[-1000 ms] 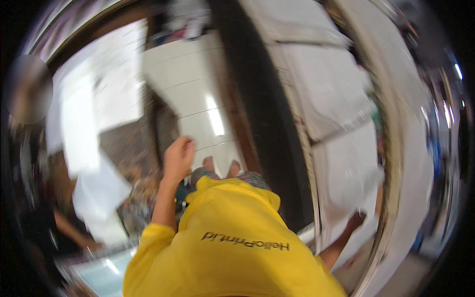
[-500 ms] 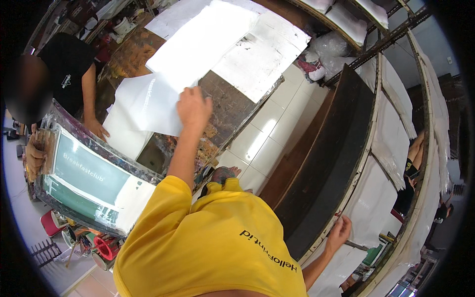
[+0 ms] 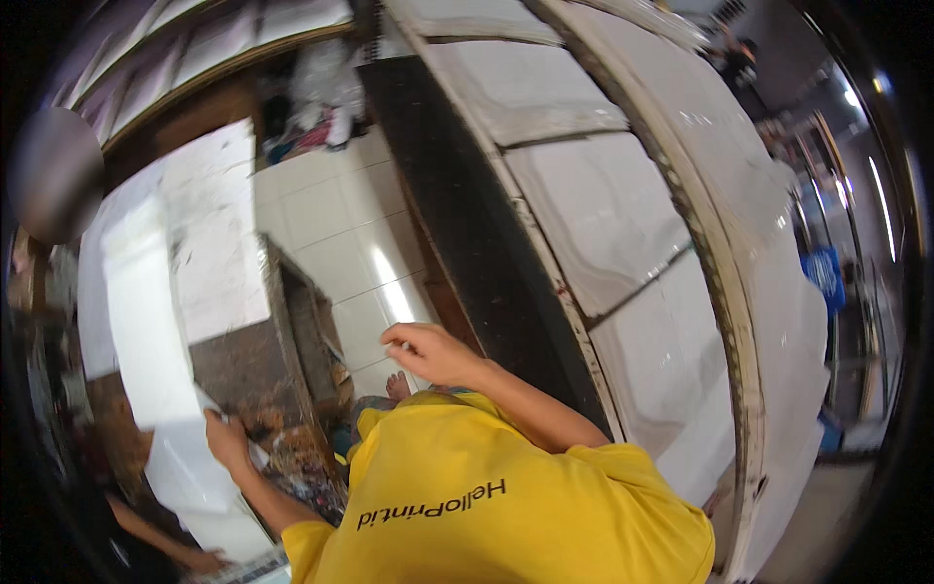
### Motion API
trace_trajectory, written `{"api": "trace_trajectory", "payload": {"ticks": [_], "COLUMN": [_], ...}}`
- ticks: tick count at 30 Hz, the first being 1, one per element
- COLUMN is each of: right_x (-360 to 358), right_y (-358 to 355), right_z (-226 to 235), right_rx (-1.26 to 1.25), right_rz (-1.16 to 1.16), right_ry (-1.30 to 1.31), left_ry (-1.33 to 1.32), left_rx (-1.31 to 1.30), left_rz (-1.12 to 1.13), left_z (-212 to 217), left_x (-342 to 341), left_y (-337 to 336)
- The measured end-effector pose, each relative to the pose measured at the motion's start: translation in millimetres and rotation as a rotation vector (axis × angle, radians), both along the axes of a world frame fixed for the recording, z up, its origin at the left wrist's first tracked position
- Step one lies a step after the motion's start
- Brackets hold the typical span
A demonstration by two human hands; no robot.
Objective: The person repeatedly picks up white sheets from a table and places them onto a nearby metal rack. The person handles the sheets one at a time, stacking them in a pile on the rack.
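My left hand [image 3: 227, 440] is closed on the right edge of a thin translucent white sheet [image 3: 190, 467], which slopes over the work table at the lower left. Beside and beyond it is a stack of white paper sheets [image 3: 146, 302]. Over the tiled floor, in front of my yellow shirt, hangs my right hand [image 3: 428, 352]. Its fingers are loosely bent, and I see nothing held in them. Motion blurs the sheet and the table around it.
A stained wooden table [image 3: 248, 375] stands at left. A co-worker's arm [image 3: 161, 535] reaches in at the lower left. To the right, a long black board [image 3: 467, 214] runs beside racks of large white sheets [image 3: 593, 214]. Plastic bags [image 3: 326, 83] lie beyond the tiled floor [image 3: 341, 214].
My view has swung right. My right hand has left the rack's edge and come in front of my body. My left hand is still at the translucent sheet, now lower left in view.
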State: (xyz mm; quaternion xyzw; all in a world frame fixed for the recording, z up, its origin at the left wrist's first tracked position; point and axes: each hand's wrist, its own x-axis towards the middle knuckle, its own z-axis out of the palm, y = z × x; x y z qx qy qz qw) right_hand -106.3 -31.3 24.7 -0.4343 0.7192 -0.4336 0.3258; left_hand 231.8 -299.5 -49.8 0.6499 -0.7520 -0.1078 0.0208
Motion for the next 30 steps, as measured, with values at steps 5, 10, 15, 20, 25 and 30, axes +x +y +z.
{"api": "trace_trajectory", "payload": {"ticks": [5, 10, 15, 20, 25, 30], "right_x": [3, 9, 2, -47, -124, -266], "right_y": [-14, -27, -44, -33, -26, 36], "right_z": [13, 17, 16, 27, 36, 63], "right_rx": [0.036, 0.016, -0.154, 0.035, 0.055, 0.023], "right_rz": [0.080, 0.205, 0.145, 0.085, -0.018, -0.444], "right_ry": [-0.116, -0.157, 0.045, -0.053, 0.226, 0.221], "left_ry": [0.044, 0.462, 0.821, 0.901, 0.888, 0.746], "left_rx": [-0.041, -0.034, 0.045, 0.137, 0.186, -0.033], "left_rz": [-0.090, -0.421, -0.640, -0.804, -0.734, -0.430], "left_z": [11, 39, 63, 79, 79, 44], "left_x": [-30, -120, -206, -242, -251, -220], "left_y": [5, 56, 126, 147, 140, 92]}}
